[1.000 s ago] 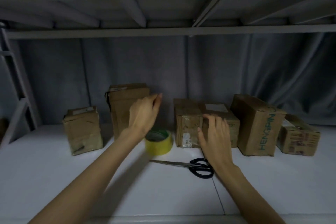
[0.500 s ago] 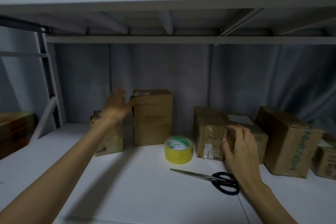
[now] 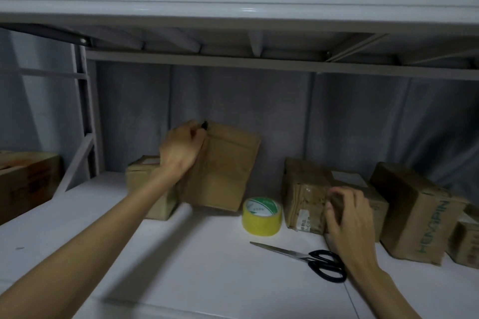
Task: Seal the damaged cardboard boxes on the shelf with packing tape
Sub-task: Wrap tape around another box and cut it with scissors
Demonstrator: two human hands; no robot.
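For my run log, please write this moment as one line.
left hand: grips tilted tall box | right hand: on low box | tape roll, scissors: untouched on shelf

A tilted cardboard box at right bore green vertical lettering reading "HENGPIN"; other labels were too small to read.

Head camera faces forward, close into the shelf.

scissors: black handles, flat on shelf | curtain: grey, behind shelf
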